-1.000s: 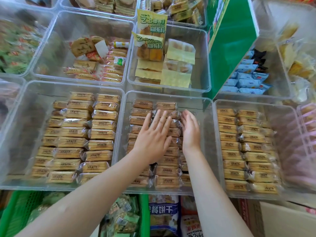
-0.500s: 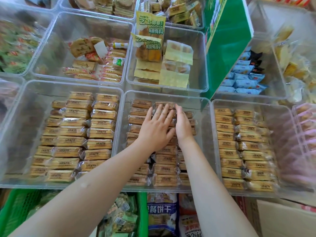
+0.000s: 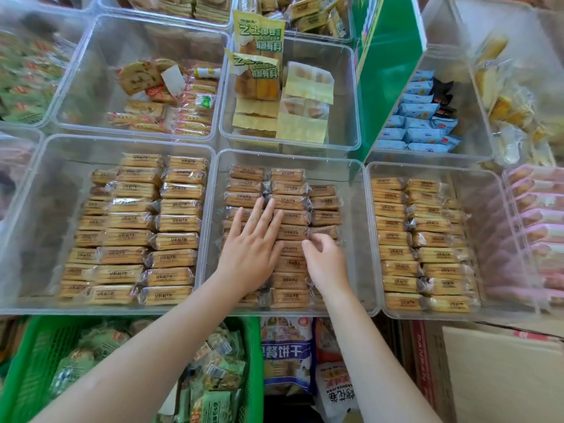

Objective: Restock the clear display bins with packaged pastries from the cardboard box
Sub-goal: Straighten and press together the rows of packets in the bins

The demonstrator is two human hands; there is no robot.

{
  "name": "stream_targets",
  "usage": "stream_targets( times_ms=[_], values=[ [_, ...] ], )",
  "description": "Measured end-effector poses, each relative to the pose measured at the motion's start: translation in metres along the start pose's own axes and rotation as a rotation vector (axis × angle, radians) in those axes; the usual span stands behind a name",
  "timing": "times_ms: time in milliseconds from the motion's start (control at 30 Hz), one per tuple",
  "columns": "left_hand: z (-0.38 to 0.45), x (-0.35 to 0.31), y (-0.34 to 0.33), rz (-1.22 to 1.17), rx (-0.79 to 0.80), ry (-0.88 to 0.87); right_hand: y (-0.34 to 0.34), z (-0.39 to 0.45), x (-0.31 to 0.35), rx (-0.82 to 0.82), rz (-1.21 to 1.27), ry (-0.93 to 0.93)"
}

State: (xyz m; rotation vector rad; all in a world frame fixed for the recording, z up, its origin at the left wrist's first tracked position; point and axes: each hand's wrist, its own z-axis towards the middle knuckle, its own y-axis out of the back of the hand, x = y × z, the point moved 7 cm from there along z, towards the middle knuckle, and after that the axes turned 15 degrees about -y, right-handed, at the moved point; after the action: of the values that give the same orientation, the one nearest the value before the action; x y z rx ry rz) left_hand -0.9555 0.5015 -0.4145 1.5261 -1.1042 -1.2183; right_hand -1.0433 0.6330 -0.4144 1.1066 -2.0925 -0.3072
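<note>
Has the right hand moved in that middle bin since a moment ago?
Yes. The right hand pulled back from the middle bin's far wall toward its near edge, fingers now curled.

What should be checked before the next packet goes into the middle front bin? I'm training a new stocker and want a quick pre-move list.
1. Left hand free: ok, flat on the packaged pastries, holding nothing.
2. Right hand free: cannot tell, fingers curled at a packet's edge.
3. Room in the middle bin: ok, a bare strip along its right wall.
4. Rows tidy: not ok, the right column looks uneven.
5. Cardboard box within reach: ok, lower right; contents not visible.
</note>
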Motion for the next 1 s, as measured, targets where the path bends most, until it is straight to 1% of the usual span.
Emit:
stream_targets(
  times_ms=[67, 200, 300, 400, 500, 600, 700, 767, 833, 900, 1000],
  values=[
    [-0.004, 0.001, -0.001, -0.013, 0.025, 0.016, -0.004, -0.001, -0.006, -0.006, -0.054, -0.004],
    [0.003, -0.002, 0.004, -0.006, 0.101, 0.066, 0.002, -0.001, 0.003, -0.025, -0.092, 0.002],
    [-0.008, -0.007, 0.011, -0.062, 0.056, 0.089, 0.014, -0.008, 0.001, -0.049, -0.173, 0.027],
    [-0.033, -0.01, 0.004, -0.132, 0.055, 0.119, 0.018, -0.013, -0.015, -0.014, -0.332, -0.025],
    [-0.037, -0.01, 0.005, -0.232, 0.0, 0.185, 0.011, -0.02, -0.019, -0.007, -0.333, 0.03],
    [-0.033, -0.012, 0.01, -0.256, -0.021, 0.213, 0.009, -0.023, -0.014, 0.001, -0.322, 0.086],
    [-0.038, -0.016, 0.01, -0.299, -0.016, 0.204, 0.015, -0.022, -0.02, 0.057, -0.478, 0.077],
    [-0.045, -0.017, 0.007, -0.277, 0.005, 0.185, 0.014, -0.023, -0.028, 0.083, -0.582, 0.045],
    [-0.05, -0.018, 0.004, -0.232, 0.02, 0.174, 0.01, -0.025, -0.029, 0.073, -0.599, 0.045],
    [-0.049, -0.018, 0.005, -0.224, -0.004, 0.189, 0.008, -0.027, -0.024, 0.063, -0.588, 0.063],
    [-0.05, -0.02, 0.006, -0.237, 0.002, 0.18, 0.01, -0.028, -0.026, 0.101, -0.631, 0.05]
  ],
)
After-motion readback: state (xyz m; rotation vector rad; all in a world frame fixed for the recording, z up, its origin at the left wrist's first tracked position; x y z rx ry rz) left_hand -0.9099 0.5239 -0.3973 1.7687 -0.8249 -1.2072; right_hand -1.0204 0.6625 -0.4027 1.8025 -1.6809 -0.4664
